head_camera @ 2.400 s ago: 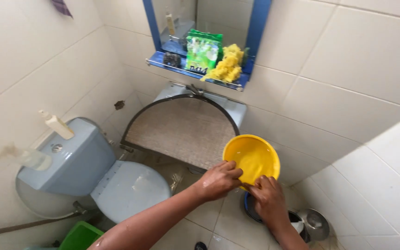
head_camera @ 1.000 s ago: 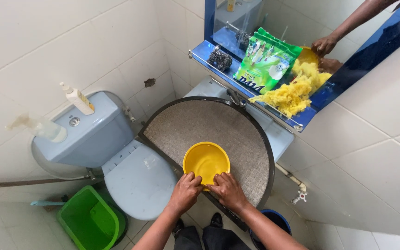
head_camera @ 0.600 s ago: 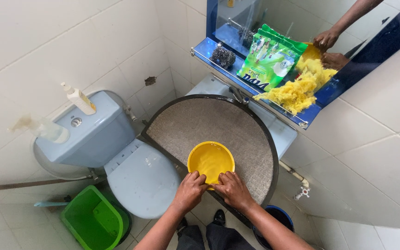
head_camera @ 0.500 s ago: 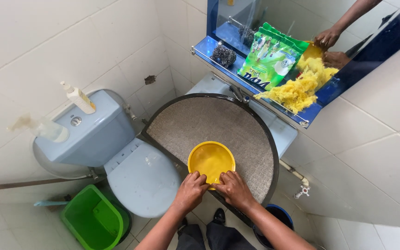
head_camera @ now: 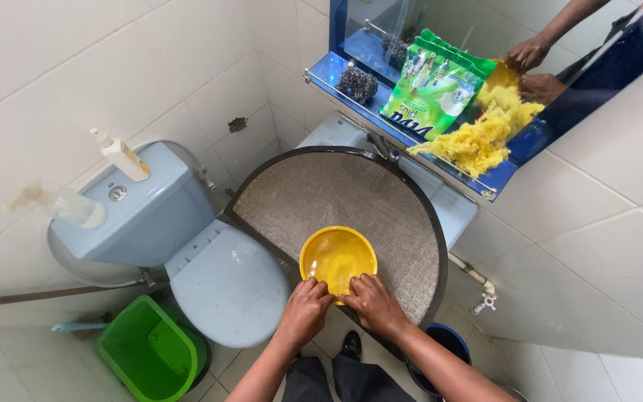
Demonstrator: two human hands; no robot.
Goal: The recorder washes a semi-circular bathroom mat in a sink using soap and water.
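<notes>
From the head view we see our left hand (head_camera: 304, 307) and right hand (head_camera: 372, 301) both closed on the near rim of a yellow bowl (head_camera: 338, 257), which rests on a round grey mesh cover (head_camera: 351, 201) over the basin, beside the pale blue toilet (head_camera: 221, 283). A green bucket (head_camera: 146, 357) sits lower left.

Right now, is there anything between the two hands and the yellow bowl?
Nothing visible. The left hand and the right hand both grip the near rim of the yellow bowl, which sits on the round mesh cover.
</notes>
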